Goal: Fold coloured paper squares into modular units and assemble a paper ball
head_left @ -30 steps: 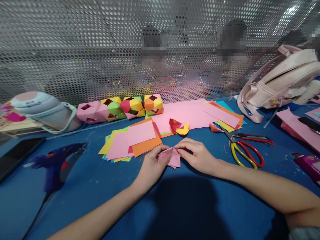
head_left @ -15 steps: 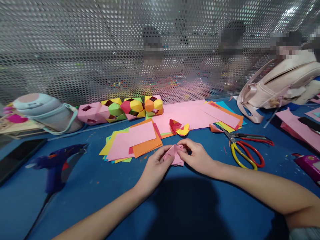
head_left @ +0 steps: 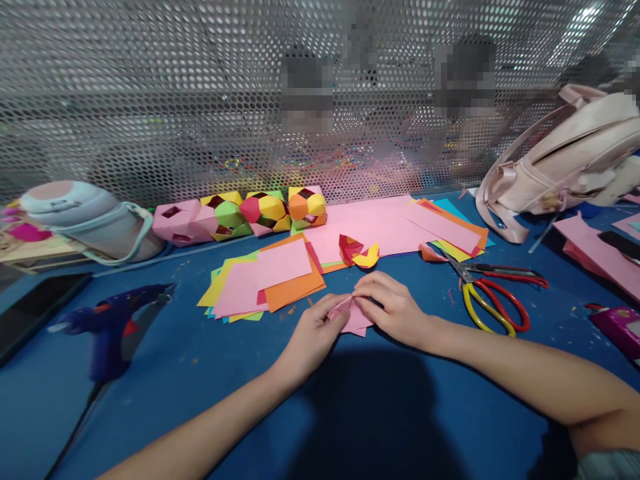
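A small folded pink paper piece (head_left: 356, 319) lies on the blue table (head_left: 210, 373) in front of me, pinched from both sides. My left hand (head_left: 313, 337) grips its left edge with curled fingers. My right hand (head_left: 393, 310) covers its right side, fingertips pressed down on the top fold. Just behind the hands lie two small folded units, one red (head_left: 349, 249) and one yellow (head_left: 367, 257). A loose stack of coloured square papers (head_left: 265, 280) sits to the left of them.
Folded paper balls (head_left: 240, 215) line the perforated metal screen (head_left: 200, 100). Large pink sheets (head_left: 395, 227) lie behind. Two scissors (head_left: 493, 300) are at right, a pink bag (head_left: 565, 160) beyond. A blue glue gun (head_left: 107, 323), a phone (head_left: 30, 313) and a pale bottle (head_left: 85, 220) are at left.
The pink piece has been turned and pressed flatter between my hands. Both hands shifted slightly to the right and closed tighter on it.
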Action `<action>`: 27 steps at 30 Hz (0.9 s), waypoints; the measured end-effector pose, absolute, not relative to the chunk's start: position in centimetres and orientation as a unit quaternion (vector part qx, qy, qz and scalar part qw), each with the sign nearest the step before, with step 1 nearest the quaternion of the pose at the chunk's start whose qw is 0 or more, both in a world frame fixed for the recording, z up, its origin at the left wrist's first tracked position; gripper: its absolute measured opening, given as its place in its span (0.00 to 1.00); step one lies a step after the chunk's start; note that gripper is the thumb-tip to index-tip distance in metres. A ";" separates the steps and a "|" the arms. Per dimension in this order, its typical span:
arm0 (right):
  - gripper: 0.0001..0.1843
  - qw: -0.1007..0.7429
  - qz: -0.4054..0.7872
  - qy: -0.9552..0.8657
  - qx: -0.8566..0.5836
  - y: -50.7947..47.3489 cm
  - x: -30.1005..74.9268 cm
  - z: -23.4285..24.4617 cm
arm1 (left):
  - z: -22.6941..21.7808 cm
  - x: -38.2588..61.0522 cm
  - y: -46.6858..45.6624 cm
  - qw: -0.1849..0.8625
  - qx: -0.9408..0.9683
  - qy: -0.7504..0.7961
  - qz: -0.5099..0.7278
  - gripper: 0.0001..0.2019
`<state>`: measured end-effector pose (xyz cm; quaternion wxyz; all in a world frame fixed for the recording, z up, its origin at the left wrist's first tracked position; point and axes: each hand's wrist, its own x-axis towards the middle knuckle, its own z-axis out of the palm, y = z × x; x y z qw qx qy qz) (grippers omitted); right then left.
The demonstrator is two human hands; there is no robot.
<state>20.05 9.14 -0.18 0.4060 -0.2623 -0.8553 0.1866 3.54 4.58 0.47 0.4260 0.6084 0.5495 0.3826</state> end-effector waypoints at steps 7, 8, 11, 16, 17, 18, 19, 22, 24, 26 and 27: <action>0.08 0.370 0.110 -0.885 -0.260 9.4 20.3 0.1 | 0.7 3.2 4.7 0.418 0.659 0.523 0.343 0.09; 0.08 0.363 0.104 -0.888 -0.262 9.3 20.3 0.2 | 0.7 3.2 4.7 0.419 0.660 0.520 0.343 0.09; 0.09 0.350 0.084 -0.896 -0.261 9.3 20.3 0.3 | 0.6 3.2 4.7 0.425 0.658 0.515 0.348 0.11; 0.09 0.337 0.063 -0.907 -0.244 9.2 20.1 0.5 | 0.4 3.2 4.7 0.440 0.652 0.504 0.356 0.10; 0.08 0.338 0.070 -0.907 -0.242 9.2 20.1 0.5 | 0.4 3.2 4.7 0.444 0.650 0.503 0.358 0.10; 0.08 0.343 0.082 -0.904 -0.240 9.2 20.1 0.5 | 0.3 3.2 4.7 0.447 0.644 0.503 0.363 0.11; 0.07 0.353 0.099 -0.899 -0.240 9.1 20.1 0.4 | 0.3 3.1 4.7 0.452 0.636 0.505 0.369 0.11; 0.09 0.398 0.170 -0.865 -0.253 9.0 20.1 0.3 | -0.1 3.0 4.7 0.472 0.577 0.527 0.407 0.11; 0.11 0.416 0.216 -0.837 -0.284 8.9 20.0 0.3 | -0.4 2.9 4.7 0.494 0.519 0.533 0.450 0.11; 0.08 0.409 0.259 -0.811 -0.329 8.9 19.9 0.3 | -0.7 2.9 4.8 0.524 0.463 0.520 0.491 0.12; 0.06 0.399 0.280 -0.800 -0.350 8.9 19.9 0.3 | -0.9 2.9 4.8 0.541 0.440 0.508 0.505 0.12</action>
